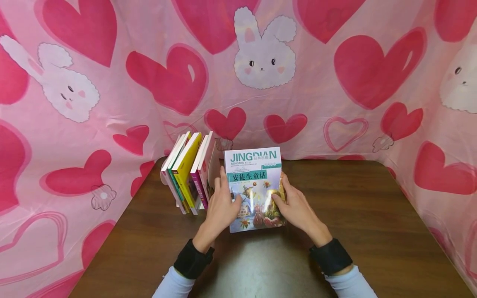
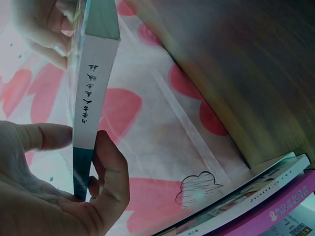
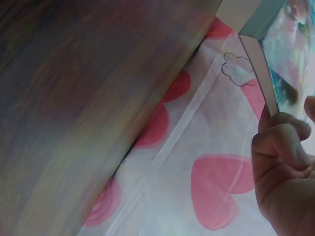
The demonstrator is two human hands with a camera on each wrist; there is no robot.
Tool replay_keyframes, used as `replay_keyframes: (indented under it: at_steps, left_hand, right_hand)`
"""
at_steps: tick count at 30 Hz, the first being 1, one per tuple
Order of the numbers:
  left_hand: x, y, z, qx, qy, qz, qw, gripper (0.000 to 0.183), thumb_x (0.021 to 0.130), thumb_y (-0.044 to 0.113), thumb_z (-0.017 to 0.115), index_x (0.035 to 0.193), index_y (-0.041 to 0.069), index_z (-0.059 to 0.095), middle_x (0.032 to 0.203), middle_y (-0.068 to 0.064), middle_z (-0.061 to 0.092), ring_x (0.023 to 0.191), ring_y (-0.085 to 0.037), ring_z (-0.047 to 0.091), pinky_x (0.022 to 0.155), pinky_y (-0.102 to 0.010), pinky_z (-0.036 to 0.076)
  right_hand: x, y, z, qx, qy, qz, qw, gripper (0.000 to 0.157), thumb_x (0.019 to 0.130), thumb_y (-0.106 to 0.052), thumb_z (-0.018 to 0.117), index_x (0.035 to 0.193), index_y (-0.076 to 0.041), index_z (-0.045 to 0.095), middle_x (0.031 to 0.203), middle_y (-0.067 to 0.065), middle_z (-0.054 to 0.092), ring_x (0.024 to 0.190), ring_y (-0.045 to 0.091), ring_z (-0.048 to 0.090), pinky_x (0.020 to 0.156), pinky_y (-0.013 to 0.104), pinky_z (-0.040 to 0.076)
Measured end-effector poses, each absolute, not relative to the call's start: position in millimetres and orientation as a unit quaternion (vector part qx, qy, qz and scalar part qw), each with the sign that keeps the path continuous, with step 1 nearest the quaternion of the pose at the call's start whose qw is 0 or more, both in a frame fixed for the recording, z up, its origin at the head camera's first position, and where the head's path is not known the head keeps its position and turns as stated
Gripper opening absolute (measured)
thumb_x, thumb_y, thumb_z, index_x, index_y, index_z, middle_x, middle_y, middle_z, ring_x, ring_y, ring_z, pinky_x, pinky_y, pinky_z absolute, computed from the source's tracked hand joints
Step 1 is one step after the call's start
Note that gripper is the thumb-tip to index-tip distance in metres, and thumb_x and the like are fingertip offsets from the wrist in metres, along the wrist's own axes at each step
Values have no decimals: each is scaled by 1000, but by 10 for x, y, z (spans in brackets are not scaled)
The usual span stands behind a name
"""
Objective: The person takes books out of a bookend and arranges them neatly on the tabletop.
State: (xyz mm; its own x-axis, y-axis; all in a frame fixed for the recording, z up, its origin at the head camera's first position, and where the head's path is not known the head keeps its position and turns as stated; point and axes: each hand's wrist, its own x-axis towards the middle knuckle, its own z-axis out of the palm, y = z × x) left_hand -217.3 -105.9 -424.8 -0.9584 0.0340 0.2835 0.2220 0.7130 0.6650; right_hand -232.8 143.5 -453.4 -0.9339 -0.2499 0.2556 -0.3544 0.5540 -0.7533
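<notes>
Two hands, one book, and a standing row of at least five

Nearest are two pale sleeves [image 1: 175, 284], one at each lower corner of the person's reach, and above them two black wristbands [image 1: 193, 260], one per wrist.

Next come both hands, each grasping the same single book [image 1: 255, 190]. The left hand [image 1: 222, 203] clasps its spine side, with the thumb on the front cover and fingers behind; the right hand [image 1: 298, 207] pinches the opposite edge, its thumb also on the cover. The book is between the two palms, cover facing the person, above the middle of the table [image 1: 372, 207]; whether its lower edge touches the wood I cannot tell. The cover bears "JINGDIAN" and "MINGZHU" in Latin letters, plus a title in Chinese characters on one green band.

Just beside the left hand stands the row of books [image 1: 182, 182], leaning slightly. I count at least five: one pale pink, one green, one yellow, one magenta and one whitish pink; thinner ones could be hidden between.

Farthest is one pink backdrop [image 1: 313, 91] behind the table, with many red hearts, three white rabbits, the right-hand one cut off, and three scribbled flowers.
</notes>
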Motion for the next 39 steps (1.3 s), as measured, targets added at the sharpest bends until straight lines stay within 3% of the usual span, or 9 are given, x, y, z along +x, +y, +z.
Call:
replay_keyframes:
  at_steps: [12,19,26,33,39]
  left_hand:
    - [-2273,-974,-4337,-78,-907,-394,128,87,98,14,67,166,4,13,145,-20,42,60,-19,52,45,-34,42]
    - [-2299,-948,-4381,-78,-896,-421,117,76,97,13,67,158,6,22,127,-19,49,56,-21,51,43,-33,37]
    - [-2334,-948,-4377,-91,-911,-387,106,86,92,19,73,160,7,24,137,-16,50,75,-21,57,49,-34,44]
    - [-2383,-928,-4426,-103,-923,-360,89,92,90,23,76,161,2,21,143,-18,48,76,-23,58,51,-34,45]
    - [-2440,-884,-4474,-119,-920,-365,79,94,89,20,77,162,0,20,145,-20,46,84,-25,59,57,-35,48]
  right_hand:
    - [-2333,1476,-4544,158,-894,416,48,91,100,-24,72,169,-14,13,150,22,52,128,37,57,108,63,44]
    - [-2336,1502,-4549,147,-902,404,35,92,100,-24,73,168,-14,12,145,22,55,122,36,60,104,62,48]
    - [-2336,1546,-4544,139,-914,379,33,88,100,-28,73,165,-8,18,140,23,58,116,35,63,99,61,52]
    - [-2356,1593,-4554,130,-919,371,21,85,100,-31,72,164,-10,20,130,20,63,106,32,65,92,58,55]
    - [-2365,1624,-4540,115,-927,356,3,84,99,-31,72,159,-3,22,125,20,64,100,30,65,86,54,58]
